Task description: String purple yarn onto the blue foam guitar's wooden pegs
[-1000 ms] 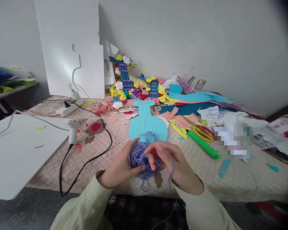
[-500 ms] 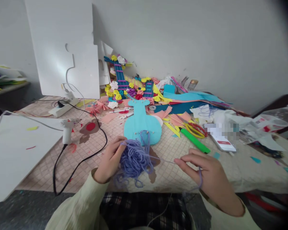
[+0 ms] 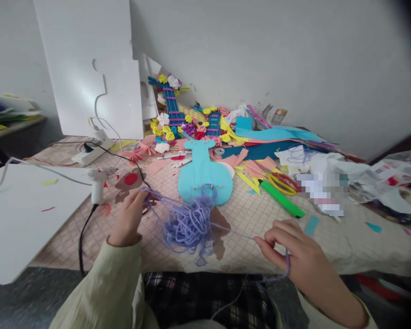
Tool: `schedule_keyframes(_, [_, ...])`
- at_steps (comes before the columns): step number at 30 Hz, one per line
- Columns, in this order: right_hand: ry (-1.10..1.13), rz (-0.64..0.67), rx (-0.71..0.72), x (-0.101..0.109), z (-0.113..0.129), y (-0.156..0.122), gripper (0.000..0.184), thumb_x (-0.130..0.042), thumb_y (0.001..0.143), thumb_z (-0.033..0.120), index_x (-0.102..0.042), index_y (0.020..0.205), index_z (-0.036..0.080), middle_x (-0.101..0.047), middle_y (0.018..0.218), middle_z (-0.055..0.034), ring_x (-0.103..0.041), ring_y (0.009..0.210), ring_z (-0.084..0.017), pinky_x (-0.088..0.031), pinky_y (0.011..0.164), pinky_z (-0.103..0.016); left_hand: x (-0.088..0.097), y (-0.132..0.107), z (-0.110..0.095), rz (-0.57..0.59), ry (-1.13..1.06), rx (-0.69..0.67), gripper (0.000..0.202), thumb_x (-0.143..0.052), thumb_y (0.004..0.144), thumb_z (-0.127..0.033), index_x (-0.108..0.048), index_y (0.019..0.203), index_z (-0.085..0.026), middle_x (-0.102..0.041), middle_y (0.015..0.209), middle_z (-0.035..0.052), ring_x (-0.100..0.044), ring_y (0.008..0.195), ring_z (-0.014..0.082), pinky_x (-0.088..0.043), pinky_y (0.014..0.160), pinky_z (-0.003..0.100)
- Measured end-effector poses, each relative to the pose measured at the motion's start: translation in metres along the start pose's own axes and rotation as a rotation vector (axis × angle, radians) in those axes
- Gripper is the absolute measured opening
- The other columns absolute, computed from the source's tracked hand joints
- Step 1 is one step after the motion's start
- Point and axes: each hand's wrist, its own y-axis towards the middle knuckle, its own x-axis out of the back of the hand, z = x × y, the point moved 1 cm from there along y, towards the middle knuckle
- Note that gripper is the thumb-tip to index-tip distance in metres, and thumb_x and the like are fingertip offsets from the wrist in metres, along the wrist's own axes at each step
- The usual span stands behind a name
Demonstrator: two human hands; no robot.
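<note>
A loose tangle of purple yarn (image 3: 188,226) lies on the table in front of me, overlapping the lower edge of a light blue vase-shaped cutout (image 3: 200,171) with small pins or beads on it. My left hand (image 3: 128,214), left of the tangle, pinches several strands drawn out from it. To the right, my right hand (image 3: 292,246) pinches a single strand that runs taut back to the tangle. The strand's loose end passes around the fingers and hangs below the hand.
A white glue gun (image 3: 97,183) with a black cord stands at left beside a white board (image 3: 30,214). A green cutter (image 3: 282,199), scissors (image 3: 281,183) and a phone (image 3: 330,208) lie right. Paper flowers and scraps crowd the back. A power strip (image 3: 92,153) sits rear left.
My left hand has moved left, away from the tangle, pulling strands out with it. The tangle has spread slightly left. My right hand keeps its pinch, shifted slightly right and down.
</note>
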Motion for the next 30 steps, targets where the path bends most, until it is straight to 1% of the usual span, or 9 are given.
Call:
schedule_keyframes(5, [-0.008,0.079,0.044,-0.008,0.002,0.000,0.027,-0.059,0.080,0.024,-0.037,0.064,0.019,-0.044,0.060,0.0034,-0.042,0.057,-0.011,-0.033,0.061,-0.027,0.017,0.007,-0.003,0.078,0.045,0.021,0.011,-0.065,0.065,-0.024,-0.067,0.071,-0.015,-0.063,0.080,0.0082,-0.057,0.078,0.0203,-0.044,0.062,0.024])
schedule_keyframes(9, [0.037,0.031,0.021,-0.015,0.012,0.011,0.028,-0.050,0.083,0.015,-0.032,0.062,0.019,-0.039,0.056,0.0035,-0.039,0.057,-0.011,-0.033,0.060,-0.026,0.016,-0.007,-0.009,0.152,0.168,-0.031,0.041,-0.067,0.063,-0.029,-0.062,0.103,-0.020,-0.060,0.107,0.0087,-0.050,0.102,0.0270,-0.042,0.076,0.030])
schedule_keyframes(13, [0.197,0.039,-0.009,-0.022,0.030,0.027,0.027,-0.047,0.085,0.016,-0.034,0.061,0.019,-0.038,0.056,0.0032,-0.040,0.059,-0.011,-0.033,0.057,-0.025,-0.021,-0.053,-0.021,0.106,0.483,-0.378,0.035,-0.060,0.072,-0.035,-0.057,0.105,-0.024,-0.057,0.106,0.0061,-0.048,0.101,0.0273,-0.032,0.090,0.042])
schedule_keyframes(14, [0.234,0.040,-0.014,-0.023,0.034,0.030,0.027,-0.047,0.084,0.016,-0.035,0.061,0.018,-0.038,0.056,0.0033,-0.040,0.059,-0.010,-0.034,0.057,-0.025,-0.034,-0.066,-0.022,0.190,0.572,-0.431,0.033,-0.064,0.069,-0.036,-0.059,0.100,-0.025,-0.058,0.102,0.0057,-0.049,0.098,0.0275,-0.033,0.088,0.043])
schedule_keyframes(16, [0.316,0.036,-0.023,-0.024,0.040,0.034,0.026,-0.047,0.083,0.015,-0.035,0.060,0.018,-0.037,0.057,0.0034,-0.040,0.059,-0.010,-0.034,0.058,-0.025,-0.054,-0.085,-0.019,0.274,0.692,-0.476,0.036,-0.069,0.064,-0.037,-0.060,0.096,-0.024,-0.058,0.096,0.0061,-0.051,0.090,0.0273,-0.035,0.083,0.043])
schedule_keyframes(18, [0.402,0.012,-0.035,-0.022,0.042,0.036,0.027,-0.048,0.082,0.014,-0.033,0.060,0.018,-0.035,0.057,0.0038,-0.038,0.058,-0.010,-0.033,0.057,-0.025,-0.062,-0.091,-0.013,0.291,0.713,-0.484,0.024,-0.065,0.068,-0.029,-0.060,0.091,-0.023,-0.058,0.090,0.0062,-0.051,0.086,0.0255,-0.039,0.078,0.041])
schedule_keyframes(21, [0.487,-0.051,-0.079,-0.015,0.039,0.035,0.030,-0.050,0.080,0.012,-0.030,0.058,0.018,-0.030,0.055,0.0047,-0.035,0.054,-0.009,-0.031,0.055,-0.025,-0.054,-0.085,-0.009,0.326,0.635,-0.485,0.018,-0.057,0.075,-0.019,-0.059,0.092,-0.022,-0.058,0.090,0.0064,-0.054,0.087,0.0229,-0.044,0.077,0.037])
schedule_keyframes(26, [0.549,-0.128,-0.202,-0.010,0.028,0.028,0.033,-0.050,0.082,0.013,-0.028,0.057,0.017,-0.028,0.054,0.0053,-0.030,0.050,-0.008,-0.027,0.053,-0.025,-0.033,-0.076,-0.018,0.351,0.525,-0.465,0.017,-0.057,0.077,-0.020,-0.059,0.094,-0.023,-0.060,0.093,0.0052,-0.058,0.087,0.0200,-0.047,0.077,0.032])
schedule_keyframes(30, [0.624,-0.138,-0.237,-0.004,0.033,0.019,0.032,-0.050,0.081,0.012,-0.027,0.059,0.018,-0.026,0.056,0.0041,-0.030,0.054,-0.010,-0.027,0.053,-0.027,-0.030,-0.082,-0.024,0.425,0.496,-0.455,0.021,-0.052,0.079,-0.016,-0.060,0.097,-0.024,-0.063,0.095,0.0049,-0.060,0.088,0.0187,-0.049,0.077,0.030])
